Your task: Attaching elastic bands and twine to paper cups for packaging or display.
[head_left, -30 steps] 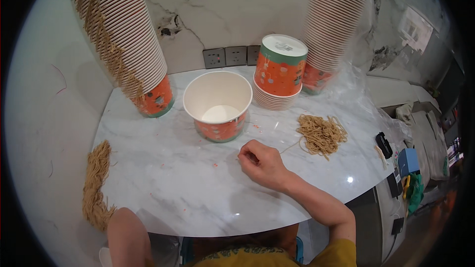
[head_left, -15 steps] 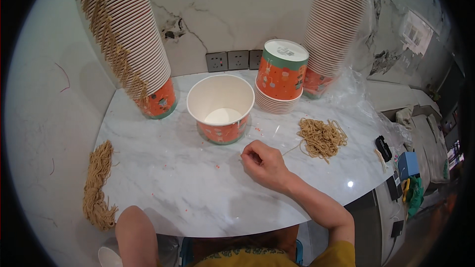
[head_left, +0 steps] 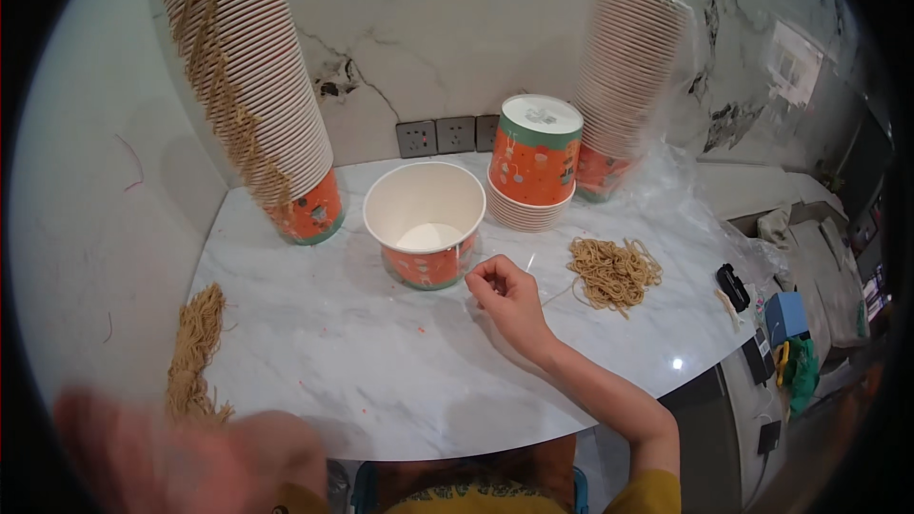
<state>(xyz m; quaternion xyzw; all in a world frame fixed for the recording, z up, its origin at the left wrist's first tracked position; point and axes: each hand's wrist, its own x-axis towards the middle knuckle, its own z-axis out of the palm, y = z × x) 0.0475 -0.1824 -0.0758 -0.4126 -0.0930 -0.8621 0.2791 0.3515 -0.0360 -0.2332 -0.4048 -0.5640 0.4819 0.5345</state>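
Note:
In front of the white-lined orange paper bucket (head_left: pixel 430 266), my right hand (head_left: pixel 511 305) is closed, thumb and fingers curled together near its lower right side. What they pinch, if anything, is too small to make out. A thin tan strand runs from the loose heap of tan yarn-like strands (head_left: pixel 615 274) to behind this hand. My left hand (head_left: pixel 162 462) is smeared by motion at the lower left, and its fingers do not show clearly. Just beyond it lies a long bundle of tan strands (head_left: pixel 196 352) along the table's left side.
A tall stack of paper buckets (head_left: pixel 262 86), with tan strands (head_left: pixel 224 95) hanging down it, leans at the left. An upside-down orange bucket (head_left: pixel 535 157) tops a short stack. Behind stands another tall stack (head_left: pixel 628 67) in clear plastic. A black object (head_left: pixel 732 286) sits at the right edge.
My left hand has come into view at the lower left, swinging up blurred. My right hand has moved slightly up, closer to the bucket, still closed. The whole view has shifted a little.

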